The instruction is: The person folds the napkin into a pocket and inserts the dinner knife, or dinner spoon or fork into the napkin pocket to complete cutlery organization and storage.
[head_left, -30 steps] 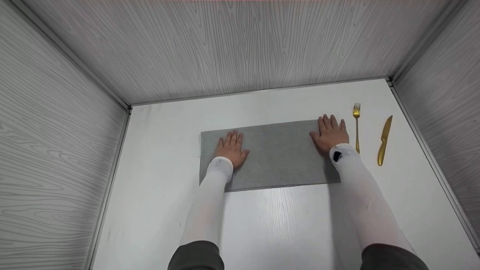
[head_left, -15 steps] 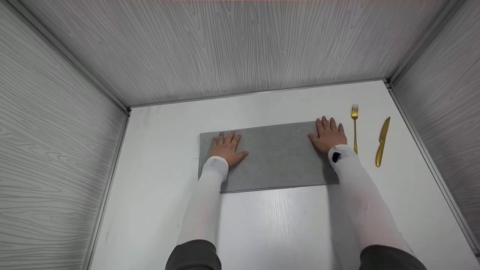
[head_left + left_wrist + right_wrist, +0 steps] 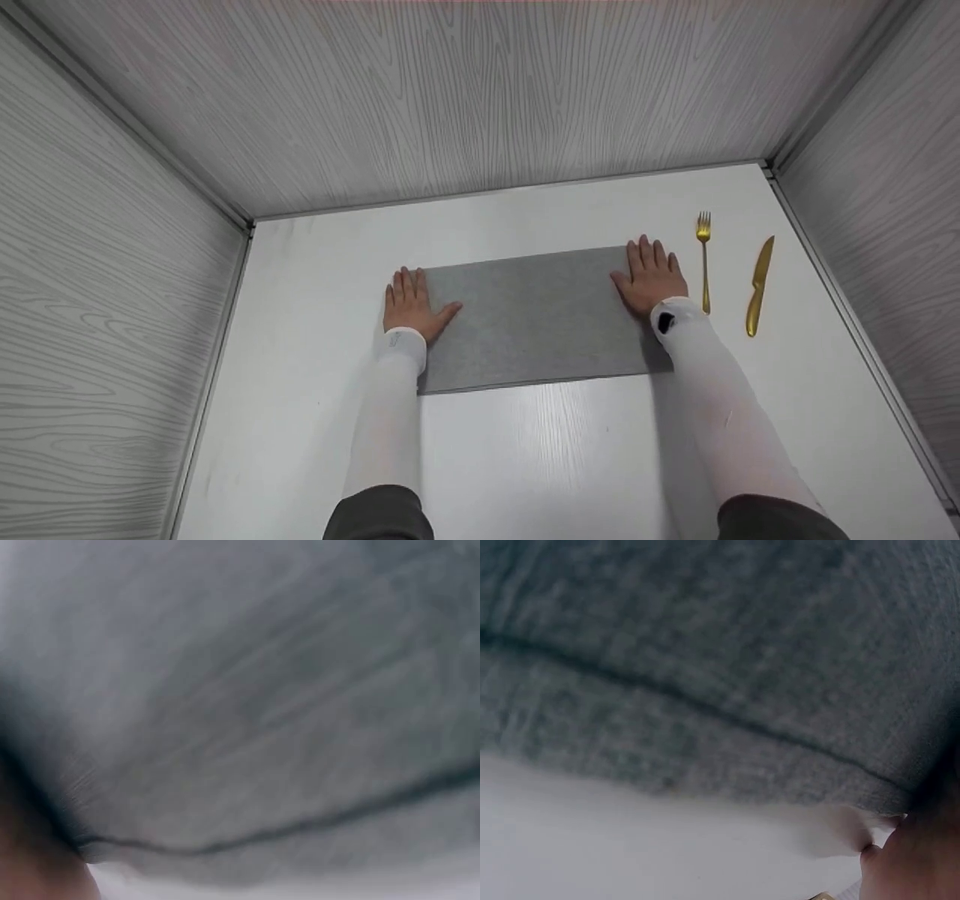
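Observation:
A grey cloth (image 3: 532, 322), folded into a rectangle, lies flat on the white table. My left hand (image 3: 414, 307) rests at its left end, palm down, fingers straight and thumb spread inward over the fabric. At the opposite end my right hand (image 3: 651, 279) lies flat across the right edge, its fingertips at the far corner. Neither hand grips anything. Up close in the left wrist view, the cloth (image 3: 225, 727) shows faint creases and a dark line along its layered edge. A similar dark line crosses the cloth (image 3: 705, 652) in the right wrist view.
Right of my right hand a gold fork (image 3: 703, 255) lies with tines pointing away. Beyond it is a gold knife (image 3: 760, 289), slightly slanted. Grey wood-grain panels enclose the white table (image 3: 315, 300) at the back, left and right.
My left hand has slid left over the cloth to its left edge, its fingers closer together now. My right hand stays at the right end. The whole head view has shifted slightly.

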The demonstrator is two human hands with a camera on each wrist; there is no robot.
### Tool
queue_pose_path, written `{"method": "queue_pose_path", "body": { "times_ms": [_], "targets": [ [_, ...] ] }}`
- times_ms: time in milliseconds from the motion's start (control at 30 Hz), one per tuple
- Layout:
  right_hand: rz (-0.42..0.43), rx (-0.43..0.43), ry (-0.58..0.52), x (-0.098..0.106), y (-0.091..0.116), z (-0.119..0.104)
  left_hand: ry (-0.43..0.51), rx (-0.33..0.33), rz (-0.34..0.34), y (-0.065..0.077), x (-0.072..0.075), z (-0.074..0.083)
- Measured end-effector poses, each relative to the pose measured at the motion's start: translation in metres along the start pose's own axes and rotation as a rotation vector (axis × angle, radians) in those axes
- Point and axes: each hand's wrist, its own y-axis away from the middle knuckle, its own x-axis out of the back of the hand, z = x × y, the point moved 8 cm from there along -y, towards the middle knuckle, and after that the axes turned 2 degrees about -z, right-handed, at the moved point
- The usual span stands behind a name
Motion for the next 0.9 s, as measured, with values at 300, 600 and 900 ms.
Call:
{"method": "queue_pose_path", "body": {
  "times_ms": [300, 600, 900],
  "targets": [
    [0.012, 0.01, -0.019, 0.006, 0.005, -0.004, 0.028, 0.004, 0.022, -0.001, -0.006, -0.011],
    [0.109, 0.064, 0.024, 0.006, 0.009, -0.025, -0.07, -0.076, 0.066, 0.009, 0.001, 0.011],
    [0.008, 0.205, 0.02, -0.013, 0.023, -0.053, -0.051, -0.158, 0.006, 0.025, -0.014, 0.029]
  ]
}}
